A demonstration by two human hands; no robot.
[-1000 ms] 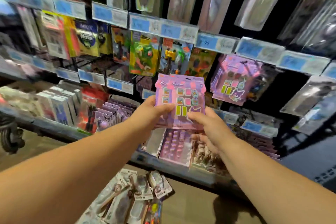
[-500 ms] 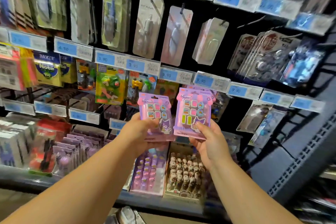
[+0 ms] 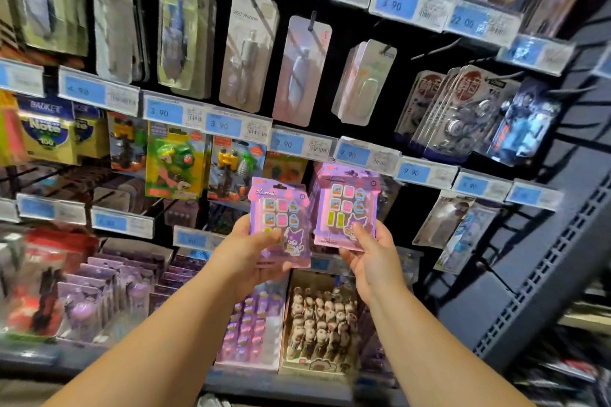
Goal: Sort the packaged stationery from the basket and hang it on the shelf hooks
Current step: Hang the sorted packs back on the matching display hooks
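My left hand [image 3: 249, 254] grips the bottom of a purple eraser pack [image 3: 281, 218] with a cartoon figure, held upright in front of the shelf. My right hand [image 3: 372, 256] pinches the lower edge of a second matching purple pack [image 3: 347, 205], raised against a stack of the same packs hanging under a blue price tag [image 3: 353, 154]. The two packs are side by side, a small gap between them. The basket is out of view.
Black hook wall with rows of blue price tags. Carded pens hang above [image 3: 246, 49], green and yellow toy erasers [image 3: 177, 162] to the left. Boxes of small figures [image 3: 319, 324] and purple packs [image 3: 251, 324] stand on the lower shelf. A grey upright [image 3: 542, 261] runs at right.
One held bundle has been split into two packs, one per hand. My right hand has lifted its pack up to the hanging stack. The view has tilted up, away from the basket.
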